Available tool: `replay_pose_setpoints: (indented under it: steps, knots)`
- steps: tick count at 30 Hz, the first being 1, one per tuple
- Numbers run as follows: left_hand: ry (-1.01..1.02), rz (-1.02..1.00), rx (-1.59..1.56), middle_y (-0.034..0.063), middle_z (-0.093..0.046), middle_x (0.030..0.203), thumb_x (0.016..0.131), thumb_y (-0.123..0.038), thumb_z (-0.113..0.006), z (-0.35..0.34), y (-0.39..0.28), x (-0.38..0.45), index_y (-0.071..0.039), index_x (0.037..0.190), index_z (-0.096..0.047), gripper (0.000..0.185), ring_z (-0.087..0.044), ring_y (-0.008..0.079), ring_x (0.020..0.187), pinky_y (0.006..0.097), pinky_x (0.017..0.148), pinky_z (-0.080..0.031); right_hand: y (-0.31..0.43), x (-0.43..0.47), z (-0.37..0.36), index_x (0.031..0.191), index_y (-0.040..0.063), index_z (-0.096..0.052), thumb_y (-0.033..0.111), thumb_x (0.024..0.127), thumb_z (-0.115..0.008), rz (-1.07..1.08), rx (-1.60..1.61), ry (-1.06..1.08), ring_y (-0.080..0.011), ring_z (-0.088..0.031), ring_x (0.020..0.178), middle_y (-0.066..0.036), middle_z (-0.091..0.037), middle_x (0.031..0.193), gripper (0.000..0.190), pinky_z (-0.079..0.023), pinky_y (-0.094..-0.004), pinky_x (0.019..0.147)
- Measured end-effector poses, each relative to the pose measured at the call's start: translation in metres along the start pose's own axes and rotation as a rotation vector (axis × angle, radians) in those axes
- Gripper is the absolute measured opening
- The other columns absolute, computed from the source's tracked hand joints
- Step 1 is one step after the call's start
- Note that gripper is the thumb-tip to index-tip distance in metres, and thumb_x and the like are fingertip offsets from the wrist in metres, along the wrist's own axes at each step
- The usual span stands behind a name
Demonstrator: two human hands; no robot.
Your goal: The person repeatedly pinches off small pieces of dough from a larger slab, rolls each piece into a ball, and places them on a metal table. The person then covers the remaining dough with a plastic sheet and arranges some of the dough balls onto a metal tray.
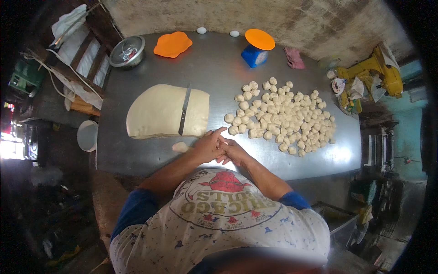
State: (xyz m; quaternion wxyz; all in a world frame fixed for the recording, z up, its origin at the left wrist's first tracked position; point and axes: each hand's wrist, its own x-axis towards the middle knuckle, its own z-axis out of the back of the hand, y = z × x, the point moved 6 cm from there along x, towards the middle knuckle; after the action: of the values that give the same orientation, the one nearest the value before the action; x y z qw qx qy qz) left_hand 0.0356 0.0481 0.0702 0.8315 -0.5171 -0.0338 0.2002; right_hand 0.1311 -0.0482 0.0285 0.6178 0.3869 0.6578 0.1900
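Note:
My left hand and my right hand meet just above the front part of the metal table, with their fingers overlapping. Whether a small bit of dough lies between the fingertips is hidden. A thick slab of dough lies beyond and left of my left hand. Across its right part rests a knife with a black handle, the handle end towards me. Beside my left wrist sits a small loose dough piece. Many small dough balls spread over the table to the right, the nearest ones close to my right hand.
Along the back stand a metal bowl, an orange scalloped dish, two white egg-like objects and a blue scale with an orange pan. A pink cloth lies beside it. Right is a yellow machine; left, a white bucket.

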Motion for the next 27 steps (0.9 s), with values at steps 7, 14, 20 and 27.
replay_pose_setpoints:
  steps: [7,14,20,27]
  knots:
    - [0.228,-0.077,-0.535,0.0039,-0.064,0.103,0.101,-0.014,-0.06,-0.028,-0.007,0.029,-0.002,0.127,-0.057,0.029,-0.062,0.0171,0.095,0.0324,0.088,-0.051,0.052,-0.048,0.027,0.107,0.007,-0.057,0.025,0.091,-0.07,0.418,-0.781,-0.776,-0.0369,-0.072,0.073,-0.02,-0.07,0.081,0.028,-0.055,-0.0447,0.064]
    - [0.35,-0.075,-0.305,0.0025,-0.059,0.076,0.099,-0.025,-0.053,-0.025,-0.024,0.024,-0.003,0.093,-0.062,0.025,-0.056,0.0151,0.074,0.0333,0.07,-0.048,0.116,-0.051,0.098,0.106,0.011,-0.062,0.03,0.087,-0.076,0.456,-0.487,-0.94,-0.0348,-0.07,0.074,-0.017,-0.07,0.078,0.031,-0.055,-0.0454,0.07]
    - [-0.108,-0.208,0.012,0.0088,-0.066,0.091,0.091,-0.022,-0.068,-0.005,-0.006,0.012,-0.007,0.114,-0.063,0.028,-0.064,0.0231,0.087,0.037,0.086,-0.052,0.201,-0.065,0.14,0.117,0.003,-0.06,0.026,0.084,-0.08,0.977,-0.639,-1.142,-0.0312,-0.068,0.097,-0.014,-0.069,0.111,0.044,-0.054,-0.042,0.083]
    - [-0.043,0.171,-0.181,0.0149,-0.069,0.114,0.084,-0.01,-0.071,0.002,0.002,0.002,-0.008,0.127,-0.061,0.044,-0.069,0.0287,0.099,0.0403,0.088,-0.054,0.135,-0.019,0.104,0.104,0.007,-0.072,0.028,0.093,-0.07,0.501,-0.651,-0.618,-0.0171,-0.067,0.078,-0.007,-0.071,0.085,0.024,-0.054,-0.0341,0.071]
